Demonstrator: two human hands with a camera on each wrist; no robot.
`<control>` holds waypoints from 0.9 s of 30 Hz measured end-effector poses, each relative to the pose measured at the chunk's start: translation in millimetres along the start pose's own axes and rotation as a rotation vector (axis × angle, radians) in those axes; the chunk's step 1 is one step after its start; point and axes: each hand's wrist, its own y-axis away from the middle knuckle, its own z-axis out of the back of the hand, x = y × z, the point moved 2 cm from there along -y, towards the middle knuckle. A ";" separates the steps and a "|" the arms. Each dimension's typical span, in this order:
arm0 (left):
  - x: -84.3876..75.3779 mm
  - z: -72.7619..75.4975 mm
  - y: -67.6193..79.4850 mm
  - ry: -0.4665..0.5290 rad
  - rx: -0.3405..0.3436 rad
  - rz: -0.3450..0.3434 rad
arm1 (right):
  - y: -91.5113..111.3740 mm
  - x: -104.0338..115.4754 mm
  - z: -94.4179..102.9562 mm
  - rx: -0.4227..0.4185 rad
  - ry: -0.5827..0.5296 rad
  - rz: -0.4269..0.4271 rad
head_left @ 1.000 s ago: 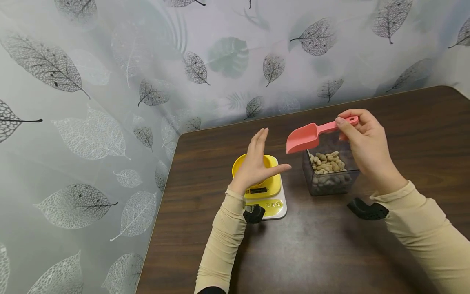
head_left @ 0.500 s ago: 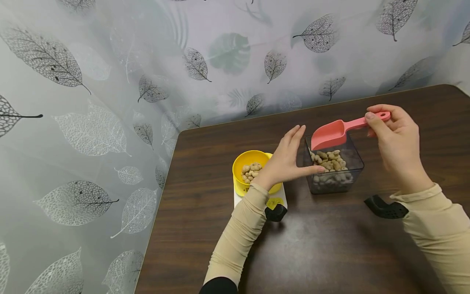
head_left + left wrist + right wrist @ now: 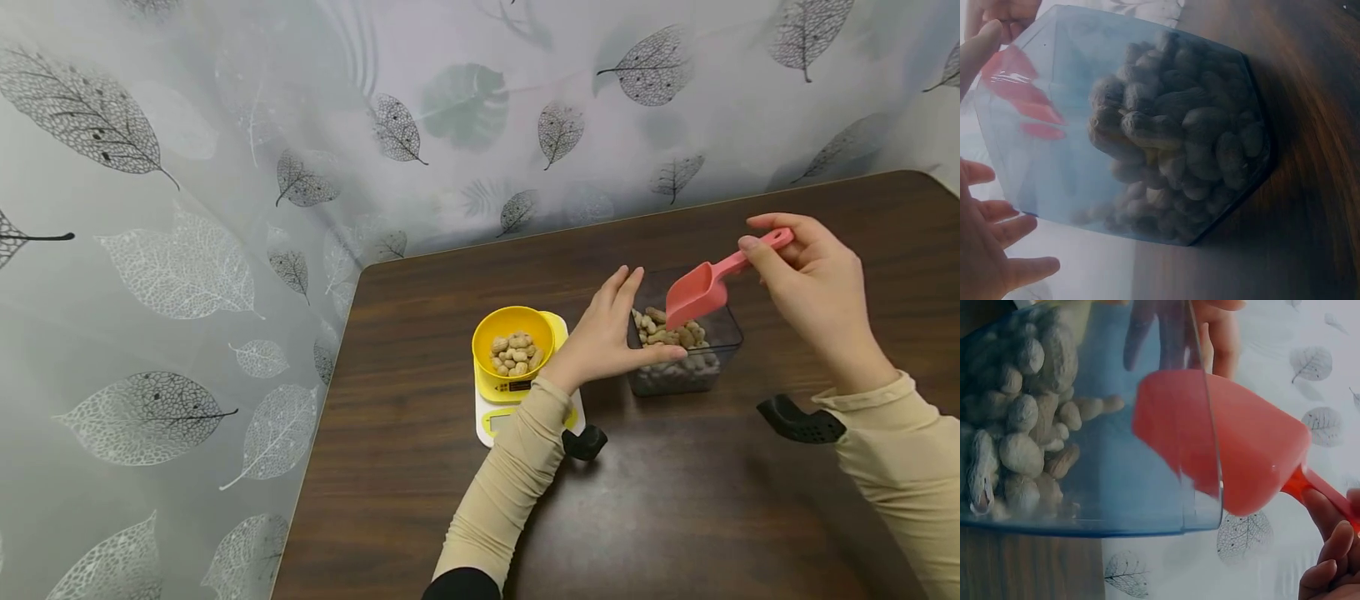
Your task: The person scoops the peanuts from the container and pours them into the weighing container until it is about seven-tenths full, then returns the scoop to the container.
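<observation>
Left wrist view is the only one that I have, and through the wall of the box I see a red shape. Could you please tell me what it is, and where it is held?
Observer: The head view shows that it is a scoop, and the right hand pinches it by the handle.
Operator: Thank you. Is there any other container on the table?
Observer: Yes, a yellow bowl with peanuts stands on a scale, to the left of the box.
Operator: And is something lying in the scoop?
Observer: The head view shows its hollow side, and I see no peanuts in it.
</observation>
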 end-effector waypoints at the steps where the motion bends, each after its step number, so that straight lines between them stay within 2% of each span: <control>1: 0.5 -0.8 -0.5 0.012 0.000 0.007 | -0.8 0.1 -0.8 0.000 0.042 0.027; 7: 3.0 -3.9 -4.1 0.072 -0.003 0.032 | -6.6 1.9 -7.6 0.016 0.210 0.227; 10: 4.0 -5.0 -6.4 0.080 -0.002 0.038 | -9.8 2.6 -10.4 0.052 0.268 0.288; 14: 4.8 -5.7 -8.3 0.080 -0.003 0.039 | -9.8 0.5 -13.2 0.111 0.312 0.286; 20: 4.3 -5.5 -8.0 0.079 0.007 0.034 | -3.7 -15.5 -18.7 0.190 0.311 0.205; 23: 3.7 -5.4 -7.9 0.070 0.019 0.028 | -1.1 -23.0 -18.2 0.197 0.317 0.177; 27: 4.3 -4.3 -7.6 0.066 0.009 0.026 | 0.1 -25.6 -16.6 0.177 0.309 0.184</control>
